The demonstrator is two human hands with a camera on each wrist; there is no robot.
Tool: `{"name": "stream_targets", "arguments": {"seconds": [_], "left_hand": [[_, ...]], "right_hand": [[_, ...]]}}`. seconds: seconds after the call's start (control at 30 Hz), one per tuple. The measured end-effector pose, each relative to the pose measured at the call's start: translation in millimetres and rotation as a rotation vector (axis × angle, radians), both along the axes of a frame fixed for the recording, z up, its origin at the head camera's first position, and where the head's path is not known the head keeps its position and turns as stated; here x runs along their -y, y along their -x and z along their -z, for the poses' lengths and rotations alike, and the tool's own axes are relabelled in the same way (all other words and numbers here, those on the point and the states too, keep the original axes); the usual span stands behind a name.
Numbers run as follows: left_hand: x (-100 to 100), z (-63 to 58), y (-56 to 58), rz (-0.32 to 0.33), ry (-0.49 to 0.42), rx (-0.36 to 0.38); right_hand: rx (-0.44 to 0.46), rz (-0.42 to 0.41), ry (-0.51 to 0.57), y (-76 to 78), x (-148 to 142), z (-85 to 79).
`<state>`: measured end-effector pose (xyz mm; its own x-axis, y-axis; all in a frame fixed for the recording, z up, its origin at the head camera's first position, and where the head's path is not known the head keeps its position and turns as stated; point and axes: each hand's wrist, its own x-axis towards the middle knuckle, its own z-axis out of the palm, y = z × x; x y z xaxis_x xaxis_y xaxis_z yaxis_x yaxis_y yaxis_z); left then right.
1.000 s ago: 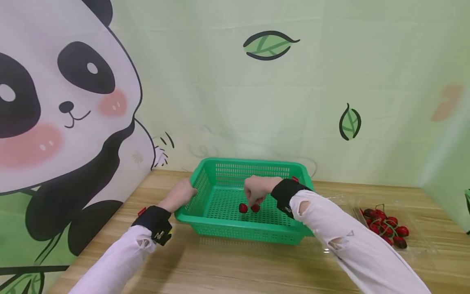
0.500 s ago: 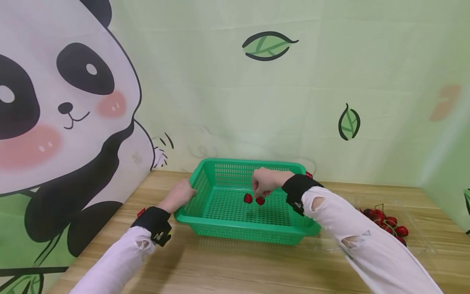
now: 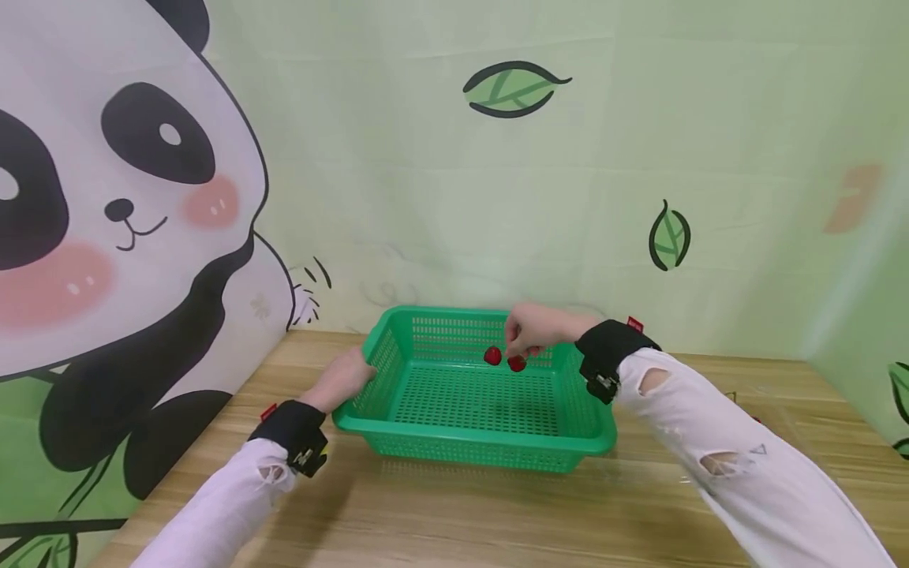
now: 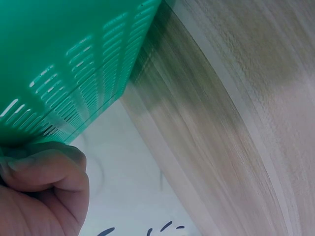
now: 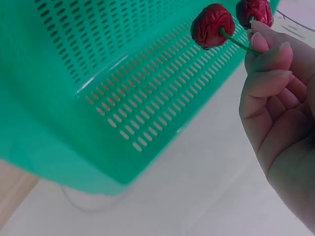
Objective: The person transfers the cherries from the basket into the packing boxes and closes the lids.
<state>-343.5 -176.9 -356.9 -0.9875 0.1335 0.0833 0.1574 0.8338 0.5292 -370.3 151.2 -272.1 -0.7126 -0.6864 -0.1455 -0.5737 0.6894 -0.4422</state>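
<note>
A green plastic basket (image 3: 469,436) with slotted walls stands on the wooden table. My left hand (image 3: 342,379) grips its left rim, fingers curled over the edge; in the left wrist view that hand (image 4: 47,187) shows beneath the rim. Over the back right part of the basket, my right hand (image 3: 536,327) pinches a green stem (image 5: 238,43) between thumb and fingertips. Two wrinkled dark red cherries hang at those fingertips, one cherry (image 3: 493,356) to the left and another cherry (image 3: 517,364) just below the fingers. The basket floor beneath them shows bare.
Right of the basket a clear plastic tray (image 3: 788,426) lies on the table (image 3: 426,521), mostly covered by my right sleeve (image 3: 738,457); a bit of red fruit peeks out behind the sleeve. A cloth backdrop (image 3: 398,158) with a panda print hangs behind.
My right hand has risen and moved right and back with the two cherries, lifting them from low in the basket. The sleeve now covers most of the cherry bunch. My left hand keeps its grip.
</note>
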Motion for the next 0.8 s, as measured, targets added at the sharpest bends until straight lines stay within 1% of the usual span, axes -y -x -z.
{"name": "stream_targets", "arguments": {"seconds": [0.2,0.33,0.47,0.63,0.8], "left_hand": [[0.5,-0.1,-1.7,0.016,0.017,-0.019],[0.4,0.8,-1.4,0.023,0.011,-0.021],[-0.3,0.9,-0.9,0.025,0.022,-0.028],[-0.7,0.4,-0.3,0.024,0.025,-0.028],[-0.8,0.5,-0.6,0.022,0.018,-0.027]], "right_hand": [[-0.023,0.023,0.018,3.2,-16.7,-3.8],[-0.030,0.051,0.049,1.1,-28.3,-7.2],[-0.042,0.070,0.081,-3.7,-40.5,-15.6],[-0.085,0.101,0.099,-6.7,-60.2,-27.6],[-0.113,0.150,0.110,-8.5,-82.0,-33.4]]}}
